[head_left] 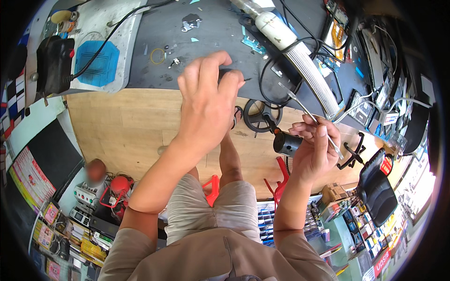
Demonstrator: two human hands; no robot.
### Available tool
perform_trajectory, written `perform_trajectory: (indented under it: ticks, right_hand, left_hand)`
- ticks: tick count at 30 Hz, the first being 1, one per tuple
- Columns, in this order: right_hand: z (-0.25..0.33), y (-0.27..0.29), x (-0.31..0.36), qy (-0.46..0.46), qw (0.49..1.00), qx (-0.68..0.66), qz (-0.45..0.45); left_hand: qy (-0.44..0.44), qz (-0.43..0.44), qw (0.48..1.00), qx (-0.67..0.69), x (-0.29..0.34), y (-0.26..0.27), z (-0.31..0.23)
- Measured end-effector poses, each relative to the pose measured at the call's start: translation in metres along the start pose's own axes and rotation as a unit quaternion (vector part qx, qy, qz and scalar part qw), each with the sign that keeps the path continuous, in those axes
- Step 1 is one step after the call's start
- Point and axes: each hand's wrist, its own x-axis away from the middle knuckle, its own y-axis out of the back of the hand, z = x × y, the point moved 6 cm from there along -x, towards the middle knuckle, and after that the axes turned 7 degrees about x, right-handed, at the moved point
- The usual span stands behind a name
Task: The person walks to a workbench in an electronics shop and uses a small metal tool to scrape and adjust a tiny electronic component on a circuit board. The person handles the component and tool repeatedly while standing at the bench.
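My left hand (206,93) is over the near edge of the dark work mat (154,42), its fingers curled. A dark bit shows between thumb and index finger, with a thin dark tip (247,79) past the thumb; what it is I cannot make out. To the right, beyond the mat's near edge, my right hand (318,145) holds a slim metal pry tool (307,111) between thumb and fingers. One end points up and left toward a black cable (261,79); the flattened other end sticks out below the thumb. A black cylinder (287,144) appears beside this hand.
Small parts and scraps (176,62) dot the mat. At its left are a blue pad (97,63) and a black device (54,65). A thick ribbed white handle (304,65) and loose cables lie at right, near phone parts (361,110). A black chair (378,187) stands lower right.
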Motion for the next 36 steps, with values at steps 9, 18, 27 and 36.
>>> perform_trajectory:
  ticks: [9, 18, 27, 36]
  right_hand:
    - [-0.007, -0.010, -0.003, -0.004, 0.999, 0.014, 0.031]
    - [-0.010, -0.024, -0.004, -0.006, 0.999, 0.011, 0.050]
    - [-0.009, -0.029, -0.005, -0.001, 0.998, 0.023, 0.064]
    - [-0.011, -0.027, -0.007, -0.007, 0.997, 0.024, 0.075]
  left_hand:
    - [0.083, -0.133, 0.988, 0.010, 0.065, 0.028, 0.029]
    - [0.097, -0.169, 0.980, -0.031, 0.055, 0.048, 0.053]
    - [0.140, -0.270, 0.952, 0.021, 0.053, 0.034, 0.059]
    - [0.152, -0.269, 0.951, 0.001, 0.049, 0.031, 0.059]
